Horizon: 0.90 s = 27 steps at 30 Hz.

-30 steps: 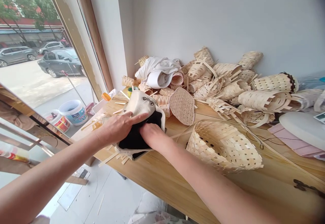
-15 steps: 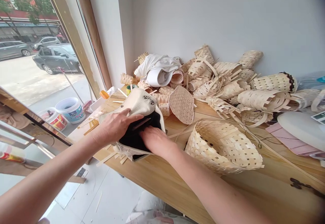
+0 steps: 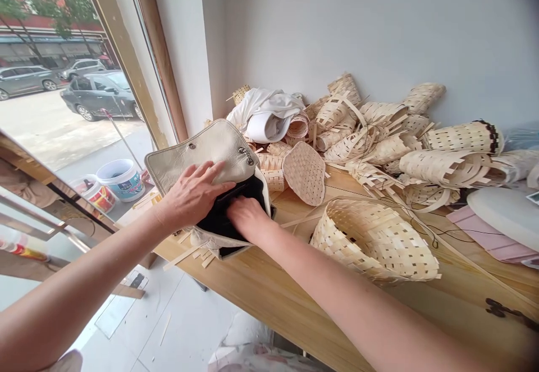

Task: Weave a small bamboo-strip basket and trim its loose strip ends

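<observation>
A cream leather handbag (image 3: 168, 161) with black lining stands at the table's left edge, its flap lifted back. My left hand (image 3: 196, 192) lies on the flap's inner face, fingers stretched out and spread, thumb pointing along the bag's mouth. My right hand (image 3: 246, 214) reaches into the dark inside of the bag. Its fingertips are hidden there, so what they touch does not show. Metal chain rings (image 3: 246, 155) sit at the flap's right side.
To the right of the bag lies a large woven basket (image 3: 374, 243). A flat woven piece (image 3: 304, 173) leans behind. Along the wall, several woven tubes (image 3: 435, 167) are piled beside a white cloth (image 3: 265, 105). Buckets (image 3: 122, 180) stand by the window at left.
The bag's flap has swung further up and left, showing more of its inner face. My left hand's fingers have spread out on it. My right hand stays inside the bag.
</observation>
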{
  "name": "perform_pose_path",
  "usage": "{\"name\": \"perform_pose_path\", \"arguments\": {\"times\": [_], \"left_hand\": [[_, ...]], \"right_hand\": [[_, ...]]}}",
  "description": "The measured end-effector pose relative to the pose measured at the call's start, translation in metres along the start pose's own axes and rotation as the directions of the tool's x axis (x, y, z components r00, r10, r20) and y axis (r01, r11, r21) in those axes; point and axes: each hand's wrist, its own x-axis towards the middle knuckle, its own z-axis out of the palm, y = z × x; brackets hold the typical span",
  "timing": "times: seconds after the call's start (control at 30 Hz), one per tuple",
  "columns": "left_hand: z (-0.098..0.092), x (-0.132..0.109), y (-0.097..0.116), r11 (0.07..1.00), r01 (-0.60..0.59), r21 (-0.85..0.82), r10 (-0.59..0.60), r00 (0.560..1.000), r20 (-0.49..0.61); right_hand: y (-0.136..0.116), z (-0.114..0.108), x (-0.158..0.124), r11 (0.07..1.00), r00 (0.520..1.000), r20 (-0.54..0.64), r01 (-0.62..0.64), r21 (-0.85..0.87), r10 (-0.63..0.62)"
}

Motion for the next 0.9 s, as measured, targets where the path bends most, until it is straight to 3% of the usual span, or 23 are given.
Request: {"name": "perform_pose_path", "arguments": {"times": [0.33,0.43,0.57,0.73,0.9], "left_hand": [[0.001,-0.005,0.004,1.000,0.006,-0.009,-0.005,1.000,0.027],[-0.001,-0.007,0.006,1.000,-0.011,-0.003,0.011,1.000,0.008],[-0.001,-0.008,0.007,1.000,-0.019,0.006,0.019,1.000,-0.008],[0.000,-0.009,0.007,0.998,-0.048,-0.038,0.048,0.999,-0.007],[0.001,-0.007,0.002,0.997,-0.039,-0.059,0.039,0.999,0.000]], "right_hand": [[0.005,-0.002,0.000,1.000,1.000,0.008,0.005,0.006,-0.005],[0.008,-0.015,-0.013,1.000,1.000,-0.001,0.030,0.006,-0.030],[0.007,-0.027,-0.044,0.998,0.993,-0.100,0.059,0.025,-0.056],[0.005,-0.009,-0.071,0.988,0.986,-0.160,0.074,0.136,-0.051],[0.004,-0.002,-0.072,0.979,0.986,-0.152,0.095,0.183,-0.067]]}}
